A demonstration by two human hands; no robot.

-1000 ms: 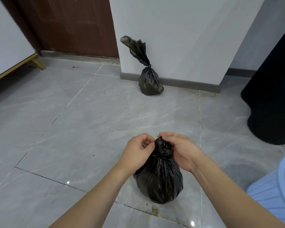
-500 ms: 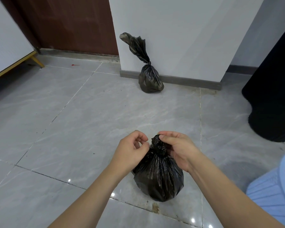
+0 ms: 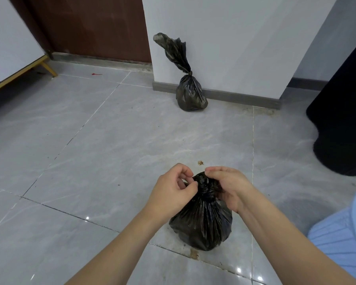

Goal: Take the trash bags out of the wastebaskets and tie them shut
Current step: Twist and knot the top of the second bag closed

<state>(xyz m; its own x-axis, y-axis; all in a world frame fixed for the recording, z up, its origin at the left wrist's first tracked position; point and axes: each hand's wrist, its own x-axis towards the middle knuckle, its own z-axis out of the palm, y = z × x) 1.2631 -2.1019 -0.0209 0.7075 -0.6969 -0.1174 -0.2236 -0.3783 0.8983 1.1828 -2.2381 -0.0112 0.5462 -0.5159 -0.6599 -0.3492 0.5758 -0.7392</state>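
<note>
- A black trash bag sits on the grey tiled floor, directly between the two hands.
- The left hand pinches the knotted neck from the left.
- The right hand curls over the knot from the right, fingers gripping it.
- A second tied bag leans against the wall, well apart.
- A pale blue wastebasket stands near the right forearm.

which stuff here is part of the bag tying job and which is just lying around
Part of the job:
- near trash bag, its knot pinched by the left hand and right hand
- tied trash bag by the wall
- light blue wastebasket at right

Just lying about:
- red scrap on the floor
- brown crumb
- gold furniture leg
- large black object
</note>
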